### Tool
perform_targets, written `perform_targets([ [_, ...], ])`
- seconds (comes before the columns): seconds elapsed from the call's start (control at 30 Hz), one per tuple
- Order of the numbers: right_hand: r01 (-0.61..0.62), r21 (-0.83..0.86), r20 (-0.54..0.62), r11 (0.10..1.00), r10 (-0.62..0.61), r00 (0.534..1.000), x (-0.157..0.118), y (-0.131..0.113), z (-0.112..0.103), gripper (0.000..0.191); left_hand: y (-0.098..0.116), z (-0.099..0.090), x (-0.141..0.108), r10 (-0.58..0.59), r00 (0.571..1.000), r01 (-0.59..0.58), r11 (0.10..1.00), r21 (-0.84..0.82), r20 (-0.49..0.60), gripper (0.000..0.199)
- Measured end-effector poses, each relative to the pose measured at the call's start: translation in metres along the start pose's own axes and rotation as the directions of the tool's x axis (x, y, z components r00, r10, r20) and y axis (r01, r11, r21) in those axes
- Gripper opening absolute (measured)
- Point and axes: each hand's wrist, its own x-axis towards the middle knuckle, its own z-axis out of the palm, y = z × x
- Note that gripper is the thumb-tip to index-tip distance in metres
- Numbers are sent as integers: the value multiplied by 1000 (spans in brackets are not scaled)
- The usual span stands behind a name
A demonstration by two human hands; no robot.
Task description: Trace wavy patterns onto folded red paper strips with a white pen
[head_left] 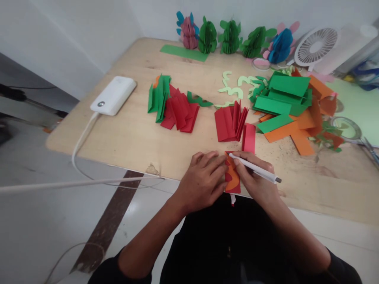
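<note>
A white pen (257, 169) is gripped in my right hand (262, 179), its tip on the upper part of a small red paper piece (237, 190) at the table's front edge. On that red paper lies an orange paper cutout (233, 178) with a curved outline. The fingers of my left hand (204, 179), closed together and slightly bent, hold both papers down from the left side. My left thumb and part of the papers are hidden. Just beyond my hands stand a folded red strip (249, 138) and a fanned red folded paper (229, 124).
Green folded papers (160, 96) and red ones (180, 110) lie left of centre; green and orange pieces (302, 134) pile up at right. A white power bank (114, 96) trails a cable off the edge. Paper figures (231, 37), a fan (316, 46) and scissors (370, 150) stand or lie around.
</note>
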Motion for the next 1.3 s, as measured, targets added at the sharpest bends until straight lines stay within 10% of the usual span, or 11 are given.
perform_targets([
  [1.3,-13,-39,-31,999,12,999,-32,-4,-18,14,-1,-1,3,0,992,-2,1000,16,125,35],
])
